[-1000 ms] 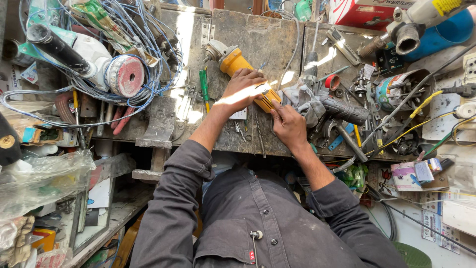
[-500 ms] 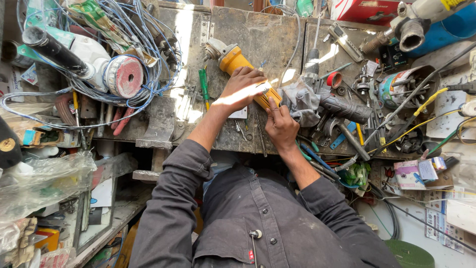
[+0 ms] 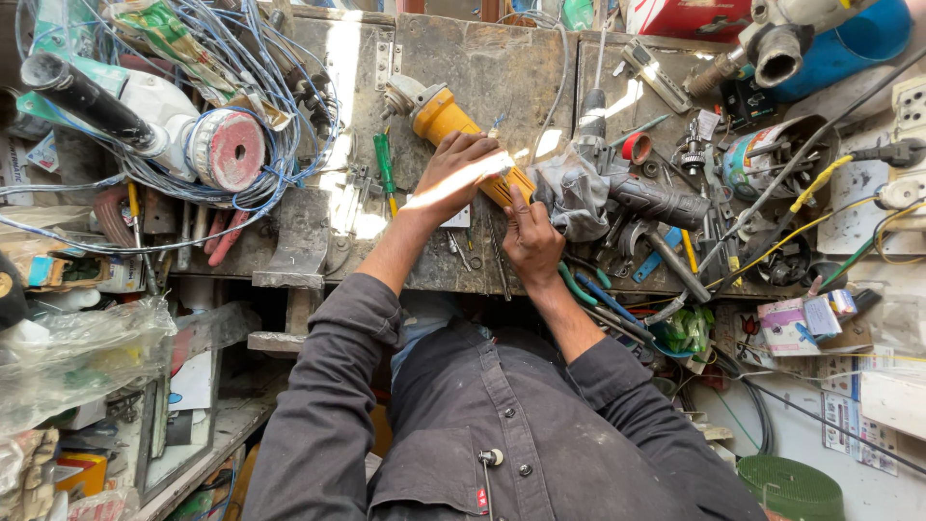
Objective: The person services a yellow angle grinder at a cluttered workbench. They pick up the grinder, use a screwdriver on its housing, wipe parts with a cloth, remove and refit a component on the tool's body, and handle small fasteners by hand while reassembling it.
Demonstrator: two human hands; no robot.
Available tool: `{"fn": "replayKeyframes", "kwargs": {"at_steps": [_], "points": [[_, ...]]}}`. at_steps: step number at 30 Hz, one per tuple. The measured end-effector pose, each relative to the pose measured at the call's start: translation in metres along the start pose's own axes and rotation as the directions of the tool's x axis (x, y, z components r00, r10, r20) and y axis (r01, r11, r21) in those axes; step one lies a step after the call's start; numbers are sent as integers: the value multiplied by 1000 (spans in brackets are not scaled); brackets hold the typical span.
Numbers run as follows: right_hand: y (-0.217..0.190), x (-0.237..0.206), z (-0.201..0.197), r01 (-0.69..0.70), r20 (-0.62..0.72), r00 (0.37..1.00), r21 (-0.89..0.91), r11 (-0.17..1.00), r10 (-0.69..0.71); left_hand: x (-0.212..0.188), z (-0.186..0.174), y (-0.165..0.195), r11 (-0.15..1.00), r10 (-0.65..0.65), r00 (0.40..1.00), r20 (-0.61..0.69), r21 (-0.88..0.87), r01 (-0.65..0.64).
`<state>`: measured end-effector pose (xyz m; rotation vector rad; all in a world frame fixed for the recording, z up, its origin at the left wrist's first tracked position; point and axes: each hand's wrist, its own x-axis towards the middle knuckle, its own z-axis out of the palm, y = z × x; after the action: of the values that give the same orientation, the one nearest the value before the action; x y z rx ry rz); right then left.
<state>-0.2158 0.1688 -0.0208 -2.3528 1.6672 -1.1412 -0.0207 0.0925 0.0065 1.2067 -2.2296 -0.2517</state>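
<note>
While the left hand (image 3: pixel 461 166) lies curled over the body of the yellow angle grinder (image 3: pixel 453 125) on the cluttered workbench (image 3: pixel 482 58), the right hand (image 3: pixel 531 241) presses its fingers against the tool's rear end beside a grey rag (image 3: pixel 571 193). Neither hand fully encloses it. Loose blue wires (image 3: pixel 280 106) and scattered tools crowd close, so the grinder could snag or roll if the light hold slips.
</note>
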Motion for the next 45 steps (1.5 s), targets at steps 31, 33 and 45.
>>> {"fn": "replayKeyframes", "kwargs": {"at_steps": [31, 33, 45], "points": [[5, -5, -44, -608, 475, 784, 718, 339, 399, -53, -4, 90, 370, -724, 610, 322, -566, 737], [4, 0, -40, -616, 464, 778, 697, 368, 424, -55, 5, 106, 286, -599, 705, 380, -721, 631], [15, 29, -116, 2, 65, 998, -91, 996, 4, -87, 48, 102, -69, -553, 668, 498, -826, 559]]}}
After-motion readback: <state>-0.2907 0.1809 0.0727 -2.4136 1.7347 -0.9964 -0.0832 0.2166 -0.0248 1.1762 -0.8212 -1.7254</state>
